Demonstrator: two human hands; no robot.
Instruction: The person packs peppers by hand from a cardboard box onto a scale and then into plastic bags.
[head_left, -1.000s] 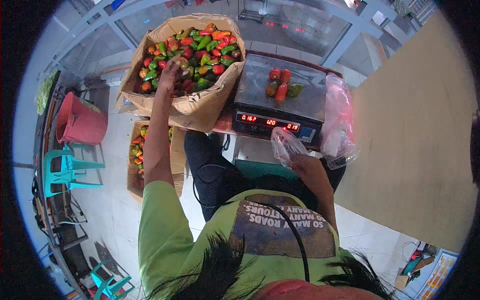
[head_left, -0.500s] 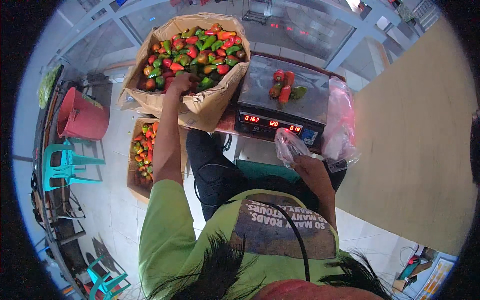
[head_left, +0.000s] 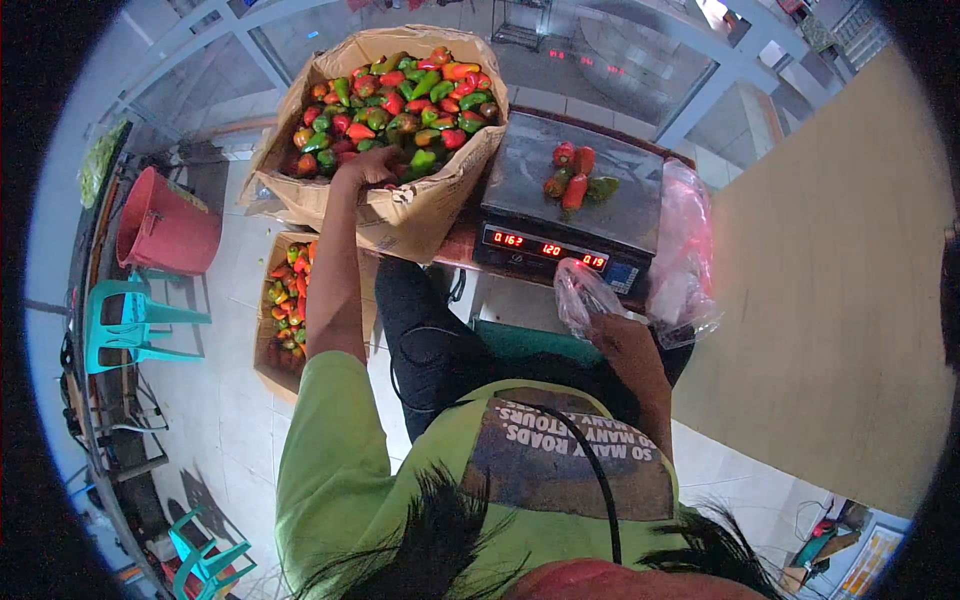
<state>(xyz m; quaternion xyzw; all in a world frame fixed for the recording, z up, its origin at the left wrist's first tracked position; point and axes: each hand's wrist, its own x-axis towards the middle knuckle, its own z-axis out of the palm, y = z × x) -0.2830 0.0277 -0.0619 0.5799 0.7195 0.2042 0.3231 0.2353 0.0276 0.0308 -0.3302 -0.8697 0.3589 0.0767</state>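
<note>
My left hand (head_left: 370,168) reaches over the near edge of a large cardboard box (head_left: 400,215) heaped with red, green and orange peppers (head_left: 400,110). Its fingertips are down among the peppers and partly hidden, so I cannot see whether they grip one. In front of my lap, my right hand (head_left: 622,338) is closed on a clear plastic bag (head_left: 583,293), which sticks up by the front of a digital scale (head_left: 525,150). A small group of red and green peppers (head_left: 573,188) lies on the scale's metal platform.
A second cardboard box (head_left: 270,370) of peppers stands on the floor at left. Beyond it are a red bucket (head_left: 170,235) and a teal plastic chair (head_left: 140,325). Pinkish plastic bags (head_left: 685,250) hang at the scale's right, beside a broad tan panel (head_left: 820,280).
My left hand has shifted slightly and stays at the same side of the box. The right hand keeps the bag in nearly the same place. The whole view has shifted a little.
</note>
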